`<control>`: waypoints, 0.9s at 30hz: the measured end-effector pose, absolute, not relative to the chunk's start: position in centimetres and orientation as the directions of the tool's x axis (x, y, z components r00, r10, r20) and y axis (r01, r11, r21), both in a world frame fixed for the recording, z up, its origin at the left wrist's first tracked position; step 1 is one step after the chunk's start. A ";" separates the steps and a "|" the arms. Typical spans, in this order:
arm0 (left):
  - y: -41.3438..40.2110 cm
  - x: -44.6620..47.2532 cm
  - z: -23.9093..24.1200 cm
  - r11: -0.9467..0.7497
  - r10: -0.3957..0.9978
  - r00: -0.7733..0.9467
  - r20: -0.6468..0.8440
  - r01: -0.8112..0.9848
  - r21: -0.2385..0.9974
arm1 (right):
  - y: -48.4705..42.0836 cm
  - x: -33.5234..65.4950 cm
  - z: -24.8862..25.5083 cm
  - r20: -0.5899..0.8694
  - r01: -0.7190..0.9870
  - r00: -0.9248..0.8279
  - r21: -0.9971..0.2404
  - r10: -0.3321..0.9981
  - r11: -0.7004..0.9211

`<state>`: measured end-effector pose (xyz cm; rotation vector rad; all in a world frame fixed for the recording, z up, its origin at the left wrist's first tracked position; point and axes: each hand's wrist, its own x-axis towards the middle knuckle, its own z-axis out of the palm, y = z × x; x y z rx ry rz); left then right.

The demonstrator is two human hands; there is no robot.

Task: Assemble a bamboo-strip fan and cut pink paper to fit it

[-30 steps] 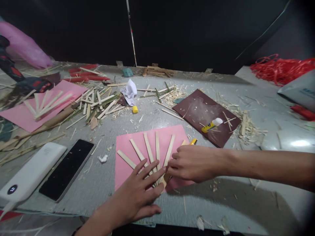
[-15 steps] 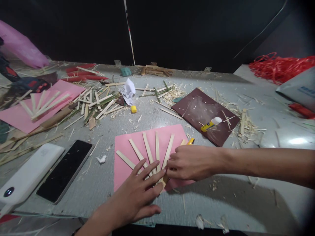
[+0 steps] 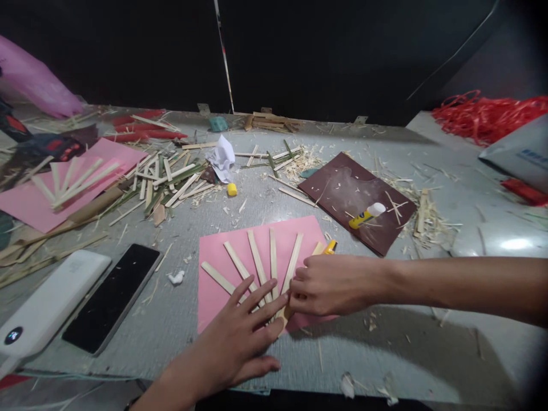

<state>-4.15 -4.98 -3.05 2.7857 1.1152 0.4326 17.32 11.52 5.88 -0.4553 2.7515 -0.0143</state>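
Note:
Pale bamboo strips (image 3: 253,260) fan out over a pink sheet of paper (image 3: 209,242) in front of me. My left hand (image 3: 246,331) lies over their lower ends with its fingers spread. Curled fingers of my right hand (image 3: 327,283) close on the rightmost bamboo strip (image 3: 319,248), whose two ends show past the hand. The fingertips themselves are hidden. Just behind the right hand lies a yellow-orange object (image 3: 330,246), partly covered by it. An uncapped yellow glue stick (image 3: 360,219) rests on a dark brown board (image 3: 329,188) beyond.
A phone (image 3: 113,297) and a white power bank (image 3: 53,302) lie at left. Behind them are another pink sheet (image 3: 25,202) with fanned strips, loose strips (image 3: 184,188), crumpled paper (image 3: 222,160) and a yellow cap (image 3: 232,189). Red plastic ribbon (image 3: 488,117) is heaped far right.
Slightly more of the yellow-orange object shows behind my right hand. Both hands stay in place on the strips; the view has shifted very slightly.

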 end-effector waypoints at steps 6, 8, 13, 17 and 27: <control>-4.9 -4.2 -3.0 -0.734 0.679 0.697 0.232 0.653 0.187 | 11.9 17.6 5.9 -0.362 -0.290 -0.884 -0.074 -0.297 0.954; -4.9 -4.2 -3.2 -0.736 0.676 0.698 0.234 0.650 0.187 | 12.0 17.7 5.8 -0.362 -0.285 -0.885 -0.078 -0.293 0.956; -5.1 -4.3 -3.4 -0.731 0.682 0.698 0.219 0.652 0.200 | 12.3 18.0 5.6 -0.342 -0.290 -0.893 -0.059 -0.293 0.955; -5.2 -4.2 -3.4 -0.727 0.686 0.699 0.203 0.655 0.206 | 12.7 18.4 5.4 -0.317 -0.301 -0.900 -0.046 -0.300 0.952; -5.0 -4.1 -3.1 -0.724 0.689 0.695 0.206 0.652 0.225 | 13.5 18.8 5.2 -0.304 -0.288 -0.909 -0.032 -0.284 0.957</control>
